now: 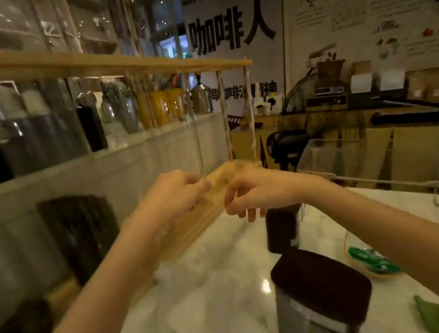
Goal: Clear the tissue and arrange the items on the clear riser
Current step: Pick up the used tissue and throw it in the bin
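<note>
The frame is blurred by motion. My left hand (176,192) is curled over the end of a low wooden board (193,227), its fingertips pinched at the thin edge of an upright clear panel (197,141); I cannot tell whether it grips anything. My right hand (256,192) hovers just to the right of it at the board's corner, fingers loosely bent and apart, with nothing visible in them. A clear riser (382,159) stands on the white marble counter (217,295) at the right. No tissue can be made out.
Below my right hand stands a dark jar (282,231). Nearer is a canister with a dark lid (319,282). A dish of green packets (372,260) and a green object (434,316) lie at the right. A wooden shelf (112,64) spans overhead, with bottles behind it.
</note>
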A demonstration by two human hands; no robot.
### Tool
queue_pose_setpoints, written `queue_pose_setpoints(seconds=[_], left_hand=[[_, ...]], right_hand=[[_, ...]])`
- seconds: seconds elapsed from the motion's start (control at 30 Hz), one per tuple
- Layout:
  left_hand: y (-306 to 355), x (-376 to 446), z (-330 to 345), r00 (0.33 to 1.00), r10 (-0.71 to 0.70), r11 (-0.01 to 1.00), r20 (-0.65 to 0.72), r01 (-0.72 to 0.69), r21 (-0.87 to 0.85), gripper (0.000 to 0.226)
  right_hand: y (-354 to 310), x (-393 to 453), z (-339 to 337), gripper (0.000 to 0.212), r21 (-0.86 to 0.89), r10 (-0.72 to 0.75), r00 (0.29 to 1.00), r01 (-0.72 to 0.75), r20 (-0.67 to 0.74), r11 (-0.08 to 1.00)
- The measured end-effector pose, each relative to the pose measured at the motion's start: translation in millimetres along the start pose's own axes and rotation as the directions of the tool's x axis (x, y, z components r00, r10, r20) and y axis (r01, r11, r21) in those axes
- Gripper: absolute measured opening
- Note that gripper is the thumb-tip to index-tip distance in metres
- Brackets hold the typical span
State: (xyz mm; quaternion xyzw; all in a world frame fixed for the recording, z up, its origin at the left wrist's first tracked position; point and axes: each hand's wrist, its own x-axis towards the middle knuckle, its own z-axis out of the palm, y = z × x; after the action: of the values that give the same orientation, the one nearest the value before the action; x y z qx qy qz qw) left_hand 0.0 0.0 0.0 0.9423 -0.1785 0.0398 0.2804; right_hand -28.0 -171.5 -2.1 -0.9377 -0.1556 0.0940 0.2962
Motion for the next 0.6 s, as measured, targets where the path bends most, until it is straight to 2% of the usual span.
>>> queue_pose_setpoints(seconds=[0.1, 0.23, 0.37, 0.47, 0.6], left_hand=[[-38, -14, 11, 0.997, -0.067, 0.998, 0.042, 0.067, 0.002, 0.029], [-80, -37, 35, 0.99, -0.124, 0.992, 0.069, 0.125, -0.001, 0.025], [-99, -55, 54, 0.979, -0.175, 0.983, 0.1, 0.169, 0.067, 0.029], [-109, -60, 67, 0.964, -0.242, 0.97, 0.112, 0.237, 0.057, 0.036], [-115, -62, 79, 0.969, -0.222, 0.971, 0.106, 0.21, 0.11, 0.039]], right_hand=[[-7, 16, 15, 0.031, -0.109, 0.046, 0.983, -0.027, 0.18, 0.994], [-11, 40, 43, 0.035, -0.237, 0.147, 0.915, -0.059, 0.375, 0.97], [-9, 56, 64, 0.035, -0.361, 0.212, 0.85, -0.027, 0.482, 0.932], [-5, 63, 74, 0.038, -0.374, 0.233, 0.816, -0.023, 0.529, 0.927], [1, 70, 89, 0.038, -0.383, 0.232, 0.759, 0.024, 0.608, 0.923]])
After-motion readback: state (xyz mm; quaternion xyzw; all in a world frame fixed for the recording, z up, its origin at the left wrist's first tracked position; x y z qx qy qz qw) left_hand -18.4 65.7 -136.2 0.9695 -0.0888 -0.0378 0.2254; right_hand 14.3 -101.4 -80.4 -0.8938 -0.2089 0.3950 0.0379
